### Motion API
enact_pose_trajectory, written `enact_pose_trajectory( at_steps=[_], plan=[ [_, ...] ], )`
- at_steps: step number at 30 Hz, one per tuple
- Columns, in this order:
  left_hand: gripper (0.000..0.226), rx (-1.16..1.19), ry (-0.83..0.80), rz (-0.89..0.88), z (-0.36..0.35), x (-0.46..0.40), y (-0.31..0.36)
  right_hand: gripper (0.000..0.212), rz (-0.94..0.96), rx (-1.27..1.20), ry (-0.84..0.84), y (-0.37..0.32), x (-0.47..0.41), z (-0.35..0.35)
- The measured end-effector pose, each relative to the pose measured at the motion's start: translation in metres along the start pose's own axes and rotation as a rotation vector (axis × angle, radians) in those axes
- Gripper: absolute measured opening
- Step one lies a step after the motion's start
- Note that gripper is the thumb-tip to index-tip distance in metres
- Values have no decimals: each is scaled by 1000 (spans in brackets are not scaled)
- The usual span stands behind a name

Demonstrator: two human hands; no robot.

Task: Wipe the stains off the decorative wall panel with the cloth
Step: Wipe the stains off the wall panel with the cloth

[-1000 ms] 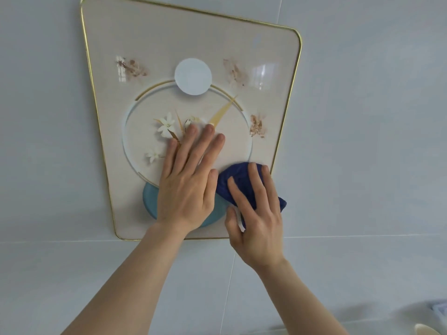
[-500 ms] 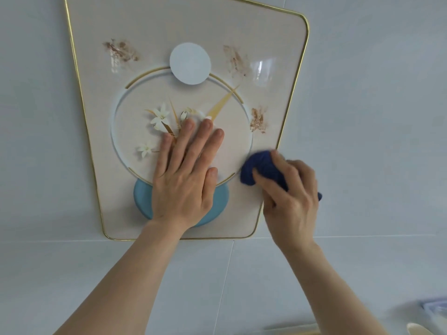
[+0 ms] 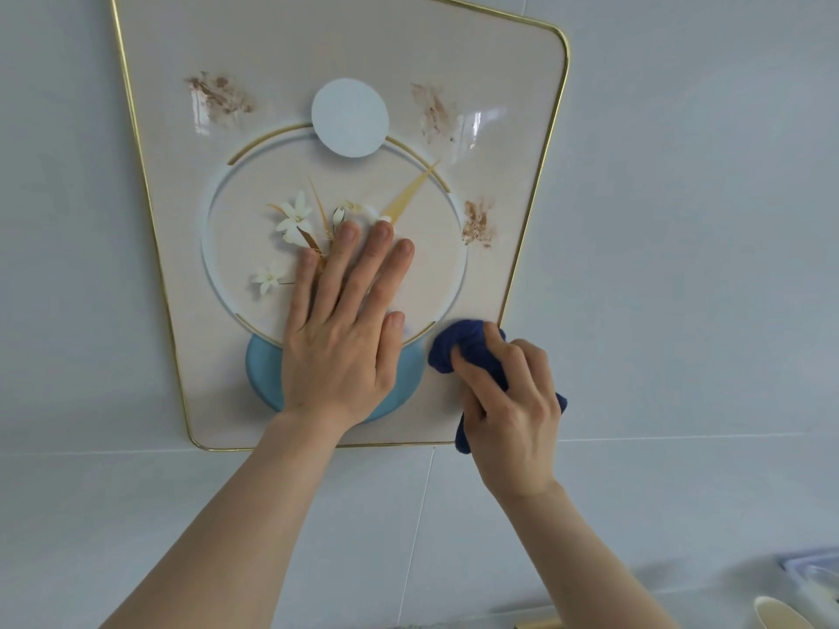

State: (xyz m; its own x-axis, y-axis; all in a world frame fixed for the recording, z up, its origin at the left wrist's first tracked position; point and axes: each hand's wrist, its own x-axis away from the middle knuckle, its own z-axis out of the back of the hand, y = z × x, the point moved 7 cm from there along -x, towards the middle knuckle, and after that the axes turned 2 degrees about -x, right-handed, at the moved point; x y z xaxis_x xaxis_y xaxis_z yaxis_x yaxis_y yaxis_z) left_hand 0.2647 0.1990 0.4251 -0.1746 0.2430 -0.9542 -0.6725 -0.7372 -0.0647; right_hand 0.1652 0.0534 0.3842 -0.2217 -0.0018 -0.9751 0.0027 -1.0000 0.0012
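Observation:
A cream decorative wall panel (image 3: 513,143) with a gold rim hangs on a pale tiled wall. It bears a ring, white flowers, a pale disc and a blue bowl shape. Three brown stains show on it: one at the upper left (image 3: 220,96), one at the upper right (image 3: 435,112), one at the right of the ring (image 3: 477,223). My left hand (image 3: 343,331) lies flat on the panel's middle, fingers together. My right hand (image 3: 510,401) is shut on a bunched dark blue cloth (image 3: 456,345), which touches the panel's lower right, below the right stain.
Pale grey wall tiles (image 3: 681,265) surround the panel. At the bottom right corner sit a cream rounded object (image 3: 778,612) and a pale blue box (image 3: 812,569), both partly cut off.
My right hand went from flat on the cloth to bunching it in its fingers, shifting a little right on the panel's lower part. My left hand kept its place.

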Motion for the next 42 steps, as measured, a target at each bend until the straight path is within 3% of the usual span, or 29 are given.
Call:
enact_pose_trajectory(
  at_steps=[5, 13, 15, 18, 22, 24, 28, 36, 42],
  plan=[
    [60, 11, -32, 1, 3, -1, 1, 52, 11, 24, -141, 3, 29, -4],
    [65, -3, -105, -6, 20, -4, 4, 46, -63, 36, -491, 0, 65, -3],
    [66, -12, -135, -1, 23, -6, 6, 39, -192, -23, -448, 2, 48, 8],
    [68, -35, -144, 9, 33, -13, 8, 28, -356, -138, -209, 4, -6, 39],
    [74, -75, -122, -1, 41, -29, 8, 30, -308, -125, 45, -1, -79, 63],
    [80, -90, -140, 3, 38, -37, 7, 40, -207, -69, 49, -10, -99, 58],
    [100, -92, -184, 40, 23, -43, 2, 54, -7, 35, -99, -23, -98, 28],
    [105, -88, -176, 25, 11, -38, -4, 61, -41, 1, 17, -9, -104, 14],
    [102, -85, -171, 19, 12, -38, -2, 46, -126, -48, 120, -11, -148, 22]
  ],
)
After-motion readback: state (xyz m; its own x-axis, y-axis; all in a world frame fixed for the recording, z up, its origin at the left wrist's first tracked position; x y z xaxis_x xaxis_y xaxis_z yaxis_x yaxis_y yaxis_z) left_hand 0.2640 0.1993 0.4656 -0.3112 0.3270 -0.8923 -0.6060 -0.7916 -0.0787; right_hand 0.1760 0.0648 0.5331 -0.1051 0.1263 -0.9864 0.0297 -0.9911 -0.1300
